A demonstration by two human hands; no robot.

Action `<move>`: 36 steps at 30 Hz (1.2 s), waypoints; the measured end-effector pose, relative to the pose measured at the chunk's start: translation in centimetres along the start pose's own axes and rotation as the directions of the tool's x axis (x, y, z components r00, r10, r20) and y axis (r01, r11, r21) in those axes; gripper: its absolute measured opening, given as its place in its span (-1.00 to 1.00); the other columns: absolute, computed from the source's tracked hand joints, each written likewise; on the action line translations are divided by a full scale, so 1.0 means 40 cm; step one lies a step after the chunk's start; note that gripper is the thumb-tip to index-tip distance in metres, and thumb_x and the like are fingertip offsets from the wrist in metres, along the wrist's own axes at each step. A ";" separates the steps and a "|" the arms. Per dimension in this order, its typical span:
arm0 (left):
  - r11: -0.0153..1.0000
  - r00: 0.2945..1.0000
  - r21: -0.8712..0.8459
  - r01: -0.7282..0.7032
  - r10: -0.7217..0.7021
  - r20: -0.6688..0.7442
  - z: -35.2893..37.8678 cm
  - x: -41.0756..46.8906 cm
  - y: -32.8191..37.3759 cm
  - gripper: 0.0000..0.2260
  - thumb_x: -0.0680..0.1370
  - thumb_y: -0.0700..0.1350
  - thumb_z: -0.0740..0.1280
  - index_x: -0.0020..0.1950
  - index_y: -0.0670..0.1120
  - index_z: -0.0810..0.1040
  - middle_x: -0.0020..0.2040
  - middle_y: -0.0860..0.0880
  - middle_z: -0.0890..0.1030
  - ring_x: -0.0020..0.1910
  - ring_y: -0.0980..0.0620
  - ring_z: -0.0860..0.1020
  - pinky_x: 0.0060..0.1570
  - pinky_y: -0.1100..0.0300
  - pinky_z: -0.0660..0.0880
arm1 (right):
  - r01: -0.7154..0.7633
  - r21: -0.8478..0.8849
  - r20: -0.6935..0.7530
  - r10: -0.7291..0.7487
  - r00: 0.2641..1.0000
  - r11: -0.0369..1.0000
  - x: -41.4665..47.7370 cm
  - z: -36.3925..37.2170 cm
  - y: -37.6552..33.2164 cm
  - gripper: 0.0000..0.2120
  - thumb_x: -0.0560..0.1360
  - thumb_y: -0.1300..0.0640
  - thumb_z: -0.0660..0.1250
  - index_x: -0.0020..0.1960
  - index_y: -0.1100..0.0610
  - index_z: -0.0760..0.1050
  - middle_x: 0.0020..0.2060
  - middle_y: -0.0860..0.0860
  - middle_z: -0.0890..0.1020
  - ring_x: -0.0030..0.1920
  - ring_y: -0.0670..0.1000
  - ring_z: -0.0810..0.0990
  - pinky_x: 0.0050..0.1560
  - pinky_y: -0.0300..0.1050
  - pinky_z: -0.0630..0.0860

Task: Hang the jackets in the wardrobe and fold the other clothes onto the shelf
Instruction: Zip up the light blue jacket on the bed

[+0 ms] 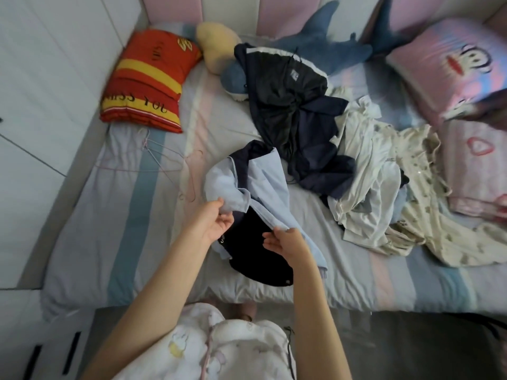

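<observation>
We hold the light-blue jacket [260, 187] on the near half of the striped bed [123, 215]. Our left hand [212, 222] pinches a bunched fold of its fabric. Our right hand [285, 241], fingers curled, pinches its front edge beside the dark lining. A navy jacket [288, 105] and white clothes [365, 187] lie heaped beyond. Wire hangers [167, 171] lie to the left.

Dim, soft, even light; wide-angle bending and slight blur at the edges.
</observation>
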State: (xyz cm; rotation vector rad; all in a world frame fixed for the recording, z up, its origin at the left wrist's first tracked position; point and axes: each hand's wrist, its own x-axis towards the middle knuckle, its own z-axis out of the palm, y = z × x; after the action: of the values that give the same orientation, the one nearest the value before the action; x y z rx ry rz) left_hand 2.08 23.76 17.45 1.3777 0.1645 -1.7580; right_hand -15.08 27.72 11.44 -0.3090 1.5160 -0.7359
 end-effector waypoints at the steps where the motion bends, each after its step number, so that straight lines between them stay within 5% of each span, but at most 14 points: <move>1: 1.000 1.000 0.007 0.007 -0.007 0.003 -0.006 0.000 -0.007 -0.76 0.59 -0.35 0.18 -0.25 -0.13 0.32 -0.48 -0.01 0.35 -0.60 0.16 0.24 -0.67 0.38 0.16 | -0.028 0.046 0.031 0.027 0.999 0.999 -0.003 -0.007 0.007 -0.86 0.62 0.31 0.12 0.07 0.41 0.36 -0.25 0.20 0.59 -0.42 0.02 0.62 -0.43 -0.19 0.58; 5: 0.998 0.998 -0.033 0.060 -0.060 -0.008 -0.027 -0.002 -0.026 -0.70 0.52 -0.41 0.28 -0.32 -0.13 0.33 -0.55 0.02 0.38 -0.70 0.20 0.19 -0.67 0.42 0.14 | -0.012 0.055 0.047 0.010 0.999 0.998 -0.007 -0.028 0.042 -0.83 0.61 0.33 0.14 0.09 0.46 0.38 -0.18 0.21 0.63 -0.28 0.04 0.63 -0.35 -0.21 0.60; 13: 0.938 0.970 -0.250 0.241 -0.235 0.054 -0.057 0.041 -0.043 -0.86 0.54 -0.35 0.28 -0.22 -0.24 0.48 -0.01 -0.08 0.50 -0.67 0.16 0.36 -0.65 0.40 0.35 | 0.162 -0.371 -0.050 -0.194 0.980 0.914 0.006 -0.033 0.070 -0.93 0.64 0.21 0.12 -0.01 0.16 0.34 -0.13 0.05 0.62 -0.30 -0.01 0.60 -0.34 -0.17 0.53; 16: 0.966 0.979 -0.160 0.204 -0.198 0.056 -0.059 0.052 -0.049 -0.85 0.55 -0.33 0.28 -0.21 -0.19 0.43 0.11 -0.09 0.45 -0.66 0.18 0.35 -0.63 0.41 0.36 | 0.257 -0.588 -0.082 -0.372 0.924 0.767 0.006 -0.040 0.081 -0.81 0.58 0.14 0.22 -0.17 0.19 0.40 -0.35 0.05 0.51 -0.34 0.00 0.45 -0.25 -0.01 0.46; 18: 0.980 0.982 -0.080 0.180 -0.174 0.076 -0.059 0.050 -0.044 -0.88 0.54 -0.29 0.33 -0.18 -0.19 0.45 0.12 -0.08 0.46 -0.66 0.19 0.37 -0.62 0.42 0.37 | 0.258 -0.587 -0.097 -0.383 0.919 0.767 0.006 -0.044 0.080 -0.73 0.55 0.12 0.29 -0.30 0.13 0.36 -0.45 0.00 0.40 -0.40 -0.03 0.37 -0.27 -0.04 0.37; 21: 0.990 0.986 0.054 0.131 -0.135 0.094 -0.056 0.034 -0.022 -0.88 0.50 -0.21 0.40 -0.16 -0.17 0.47 0.05 -0.06 0.50 -0.62 0.21 0.42 -0.59 0.40 0.43 | 0.213 -0.418 -0.119 -0.286 0.951 0.883 -0.009 -0.040 0.067 -0.73 0.52 0.17 0.37 -0.34 0.14 0.45 -0.42 -0.01 0.56 -0.41 -0.06 0.50 -0.17 -0.04 0.54; 24: 0.990 0.997 0.140 0.027 -0.037 0.068 -0.055 0.010 0.007 -0.86 0.49 -0.22 0.41 -0.21 -0.18 0.48 -0.33 -0.03 0.60 -0.59 0.20 0.49 -0.54 0.39 0.48 | 0.120 -0.027 -0.039 -0.121 0.992 0.992 -0.032 -0.021 0.052 -0.86 0.53 0.27 0.35 -0.20 0.28 0.53 -0.29 0.11 0.64 -0.31 -0.06 0.63 -0.20 -0.20 0.62; 29: 0.982 0.988 0.180 -0.064 0.037 0.153 -0.046 -0.019 0.030 -0.94 0.51 -0.22 0.37 -0.13 -0.19 0.54 -0.29 -0.05 0.67 -0.36 0.15 0.62 -0.46 0.41 0.50 | -0.175 0.554 0.203 0.071 0.976 0.814 -0.069 0.020 0.008 -0.84 0.59 0.32 0.19 -0.06 0.32 0.54 -0.31 0.09 0.68 -0.33 -0.07 0.67 -0.32 -0.26 0.60; 32: 0.978 0.981 0.181 -0.102 0.069 0.181 -0.035 -0.029 0.027 -0.96 0.52 -0.27 0.35 -0.13 -0.18 0.53 -0.34 -0.01 0.65 -0.41 0.18 0.60 -0.44 0.43 0.50 | -0.256 0.652 0.317 0.051 0.947 0.713 -0.090 0.048 -0.012 -0.82 0.52 0.29 0.24 -0.13 0.28 0.62 -0.25 0.05 0.69 -0.29 -0.09 0.68 -0.29 -0.27 0.61; 36: 0.975 0.945 0.154 -0.162 0.108 0.309 -0.020 -0.045 0.026 -0.88 0.55 -0.37 0.25 -0.09 -0.20 0.55 -0.30 -0.01 0.68 -0.30 0.16 0.65 -0.31 0.39 0.55 | -0.177 0.638 0.328 -0.057 0.943 0.750 -0.111 0.086 -0.034 -0.79 0.56 0.29 0.18 -0.07 0.28 0.60 -0.22 0.03 0.70 -0.27 -0.12 0.68 -0.27 -0.30 0.60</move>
State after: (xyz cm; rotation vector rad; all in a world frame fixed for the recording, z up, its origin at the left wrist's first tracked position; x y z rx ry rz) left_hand 3.40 24.56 19.08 1.1951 -0.2532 -1.8735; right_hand -11.64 28.51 16.02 0.1584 0.8597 -1.0630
